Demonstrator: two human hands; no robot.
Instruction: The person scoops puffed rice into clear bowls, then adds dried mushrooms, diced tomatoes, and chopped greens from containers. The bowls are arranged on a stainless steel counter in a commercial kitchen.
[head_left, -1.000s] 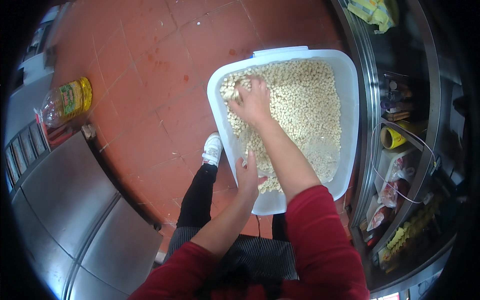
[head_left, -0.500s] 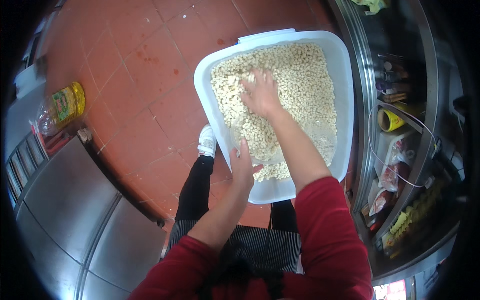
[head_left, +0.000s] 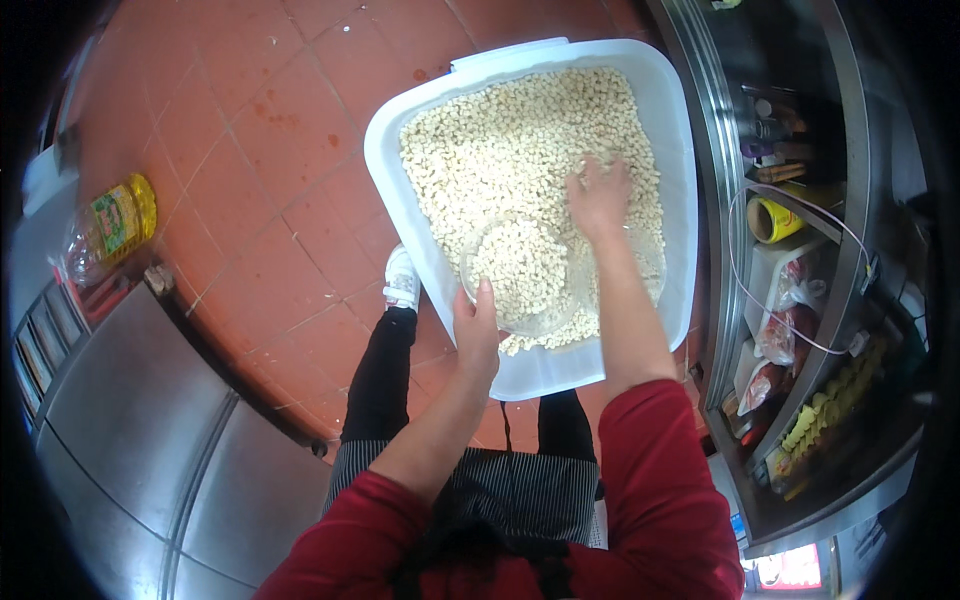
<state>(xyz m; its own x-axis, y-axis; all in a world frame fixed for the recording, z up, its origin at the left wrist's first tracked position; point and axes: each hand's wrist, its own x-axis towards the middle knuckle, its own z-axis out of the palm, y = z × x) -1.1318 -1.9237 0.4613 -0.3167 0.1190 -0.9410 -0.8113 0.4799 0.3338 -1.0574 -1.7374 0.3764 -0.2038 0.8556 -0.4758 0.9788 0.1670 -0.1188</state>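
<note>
A large white plastic tub (head_left: 380,150) holds a deep layer of small pale pieces (head_left: 500,130) that look like corn kernels. Inside its near part sits a round clear bowl (head_left: 560,318), filled with the same pieces. My left hand (head_left: 477,325) grips this bowl at its lower left, thumb up along the rim and the other fingers mostly hidden underneath. Over the loose kernels to the right, my right hand (head_left: 600,200) has its fingers spread, the tips against the kernels. Under the right wrist, another clear container (head_left: 648,265) shows partly; the forearm covers some of it.
Metal shelving (head_left: 715,110) runs close along the tub's right side, with bagged food, a yellow roll (head_left: 770,220) and a looping pale cable (head_left: 735,270). An oil bottle (head_left: 118,225) stands at left above a steel cabinet (head_left: 130,400). Red tiles (head_left: 290,170) cover the floor.
My right hand has moved right across the kernels, away from the tub's upper middle. The bowl at my left hand now shows heaped with kernels. The whole view has shifted slightly.
</note>
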